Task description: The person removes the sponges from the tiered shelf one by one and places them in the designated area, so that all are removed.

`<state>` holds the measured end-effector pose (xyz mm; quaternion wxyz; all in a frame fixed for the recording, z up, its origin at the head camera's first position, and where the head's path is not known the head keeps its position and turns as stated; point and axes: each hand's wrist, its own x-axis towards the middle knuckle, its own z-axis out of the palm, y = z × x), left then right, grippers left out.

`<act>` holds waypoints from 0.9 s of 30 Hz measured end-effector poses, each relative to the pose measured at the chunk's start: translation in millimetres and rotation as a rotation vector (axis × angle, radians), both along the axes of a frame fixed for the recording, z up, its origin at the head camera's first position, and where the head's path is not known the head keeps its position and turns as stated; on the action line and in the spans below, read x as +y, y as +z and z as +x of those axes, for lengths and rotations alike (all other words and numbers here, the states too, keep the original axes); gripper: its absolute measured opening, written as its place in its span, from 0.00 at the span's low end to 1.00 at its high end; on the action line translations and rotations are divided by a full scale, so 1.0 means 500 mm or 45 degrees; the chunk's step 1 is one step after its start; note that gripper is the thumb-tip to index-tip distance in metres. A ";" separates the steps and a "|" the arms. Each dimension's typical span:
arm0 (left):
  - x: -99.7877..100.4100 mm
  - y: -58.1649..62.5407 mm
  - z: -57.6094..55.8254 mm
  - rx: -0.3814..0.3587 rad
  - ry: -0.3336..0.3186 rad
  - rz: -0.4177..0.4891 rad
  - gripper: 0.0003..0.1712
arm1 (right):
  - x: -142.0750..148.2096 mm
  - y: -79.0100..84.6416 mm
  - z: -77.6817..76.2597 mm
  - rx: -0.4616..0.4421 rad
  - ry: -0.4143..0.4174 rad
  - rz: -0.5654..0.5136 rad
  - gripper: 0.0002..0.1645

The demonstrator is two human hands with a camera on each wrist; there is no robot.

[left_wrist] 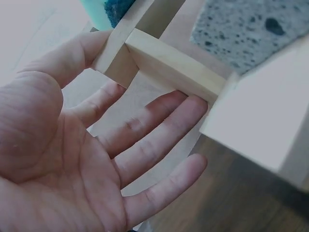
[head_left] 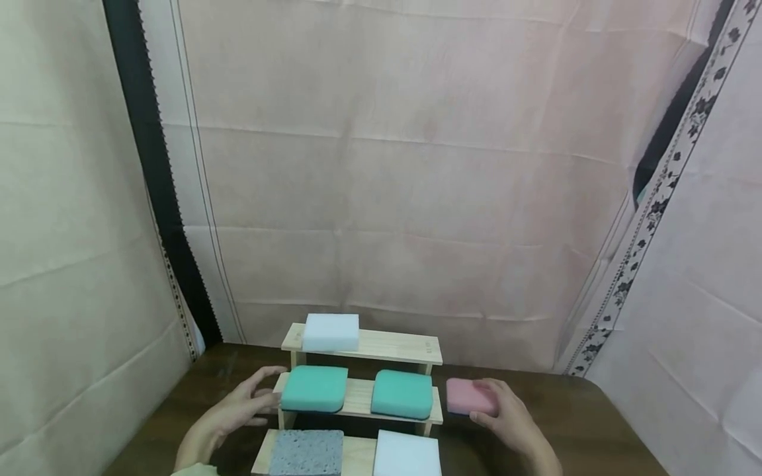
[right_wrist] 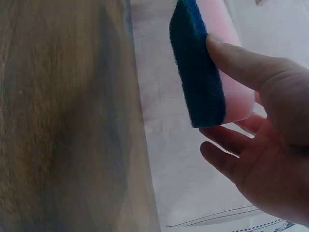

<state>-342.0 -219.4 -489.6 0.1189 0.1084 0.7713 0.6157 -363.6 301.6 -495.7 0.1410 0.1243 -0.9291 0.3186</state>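
Beside the wooden stepped stand (head_left: 397, 344), my right hand (head_left: 508, 420) holds a pink sponge (head_left: 467, 395) between thumb and fingers. In the right wrist view the sponge shows a dark blue scouring side (right_wrist: 199, 72). At the stand's left end is my left hand (head_left: 241, 403), its fingers spread and touching the wooden side of the middle step. Two green sponges (head_left: 315, 389) (head_left: 402, 395) lie on that step. A white sponge (head_left: 331, 332) sits on the top step, at its left. The lowest step bears a grey speckled sponge (head_left: 306, 453) and another white sponge (head_left: 407, 455).
The stand rests on a dark brown wooden table (head_left: 571, 423). A pale cloth (head_left: 405, 185) hangs behind it, with further cloths at the left (head_left: 71, 264) and right (head_left: 690, 297), the right one edged with a flower pattern.
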 end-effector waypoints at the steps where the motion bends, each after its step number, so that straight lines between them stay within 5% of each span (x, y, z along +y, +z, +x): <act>1: 0.001 -0.004 0.001 -0.009 -0.002 0.006 0.39 | 0.002 -0.004 0.002 -0.008 -0.004 0.004 0.32; 18: 0.004 0.005 -0.005 -0.026 0.038 -0.032 0.40 | -0.004 -0.065 -0.015 -0.169 0.043 -0.004 0.34; 27: 0.009 -0.003 -0.012 -0.008 0.063 -0.050 0.39 | 0.002 -0.065 -0.029 -0.278 0.064 0.050 0.38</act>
